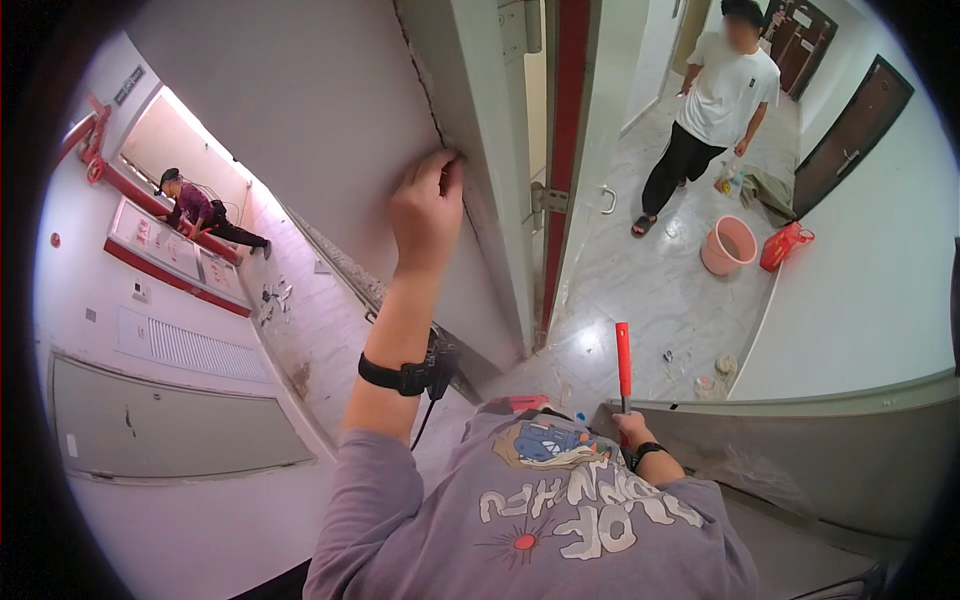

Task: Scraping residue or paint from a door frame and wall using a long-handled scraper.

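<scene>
My left hand [431, 206] is raised against the wall beside a grey metal door frame [480, 150]. Its curled fingertips meet the dark, uneven crack that runs down between wall and frame; whether they pinch something small cannot be told. Low at the right, my right hand [634, 426] is closed round a tool [624, 360] with a red handle end pointing up and a metal part below; its lower end is hidden by my shirt. Both wrists wear black bands. A hinge [553, 199] joins the frame's red-edged side.
A person [724, 97] in a white shirt stands in the corridor, near a pink bucket [729, 245] and a red plastic bag [786, 246]. Another person [199, 210] bends by red pipes at the left. Grey door panel [795, 450] at lower right; debris [276, 296] on the floor.
</scene>
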Motion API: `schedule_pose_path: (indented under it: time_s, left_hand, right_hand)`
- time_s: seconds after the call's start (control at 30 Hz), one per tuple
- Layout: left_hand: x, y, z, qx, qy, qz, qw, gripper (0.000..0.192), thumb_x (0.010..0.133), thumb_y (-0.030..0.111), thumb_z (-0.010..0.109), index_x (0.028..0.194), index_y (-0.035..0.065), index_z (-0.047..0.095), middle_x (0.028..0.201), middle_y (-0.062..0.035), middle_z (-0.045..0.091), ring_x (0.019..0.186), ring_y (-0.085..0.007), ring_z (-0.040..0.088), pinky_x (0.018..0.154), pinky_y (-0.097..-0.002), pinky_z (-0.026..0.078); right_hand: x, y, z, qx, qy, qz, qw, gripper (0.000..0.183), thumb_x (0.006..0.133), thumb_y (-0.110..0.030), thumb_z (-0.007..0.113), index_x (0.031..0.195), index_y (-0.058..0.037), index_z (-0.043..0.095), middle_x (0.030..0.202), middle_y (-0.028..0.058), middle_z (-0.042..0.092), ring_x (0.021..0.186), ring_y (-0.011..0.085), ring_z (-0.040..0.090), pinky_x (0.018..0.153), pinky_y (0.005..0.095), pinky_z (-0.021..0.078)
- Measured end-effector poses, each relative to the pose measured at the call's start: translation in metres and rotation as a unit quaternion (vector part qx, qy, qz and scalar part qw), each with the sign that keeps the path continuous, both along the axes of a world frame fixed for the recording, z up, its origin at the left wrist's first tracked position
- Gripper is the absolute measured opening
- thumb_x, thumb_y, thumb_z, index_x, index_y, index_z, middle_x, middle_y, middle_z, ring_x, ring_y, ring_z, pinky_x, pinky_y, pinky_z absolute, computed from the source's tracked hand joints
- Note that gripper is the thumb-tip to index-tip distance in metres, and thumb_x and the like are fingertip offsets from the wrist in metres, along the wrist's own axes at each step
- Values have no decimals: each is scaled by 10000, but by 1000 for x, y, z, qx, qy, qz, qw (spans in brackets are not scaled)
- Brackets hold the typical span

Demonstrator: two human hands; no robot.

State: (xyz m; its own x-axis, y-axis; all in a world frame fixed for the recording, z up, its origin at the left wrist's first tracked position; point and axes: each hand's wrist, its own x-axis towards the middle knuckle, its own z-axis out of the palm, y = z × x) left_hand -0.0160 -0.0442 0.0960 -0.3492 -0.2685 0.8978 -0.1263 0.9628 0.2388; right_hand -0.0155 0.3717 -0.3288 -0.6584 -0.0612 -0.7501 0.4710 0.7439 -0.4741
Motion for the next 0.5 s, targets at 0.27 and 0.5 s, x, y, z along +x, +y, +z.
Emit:
schedule_pose_path:
  time_s: [0.27, 0.5]
  left_hand:
    - [-5, 0, -5, -3, -31, 10, 999, 74, 720, 67, 572, 779, 58, 528, 654, -111, 566, 553, -280, 560, 471, -358, 453]
    - [9, 8, -20, 96, -94, -74, 988, 66, 748, 63, 518, 785, 55, 464, 598, -100, 539, 507, -299, 542, 447, -369, 434]
  right_hand:
    - [11, -13, -3, 14, 8, 34, 999, 220, 693, -219, 634, 644, -13, 574, 560, 83, 549, 498, 194, 542, 484, 328, 425]
    - [24, -35, 24, 38, 3, 95, 995, 277, 659, -263, 607, 741, 1, 604, 682, 159, 604, 669, 280, 606, 602, 355, 455]
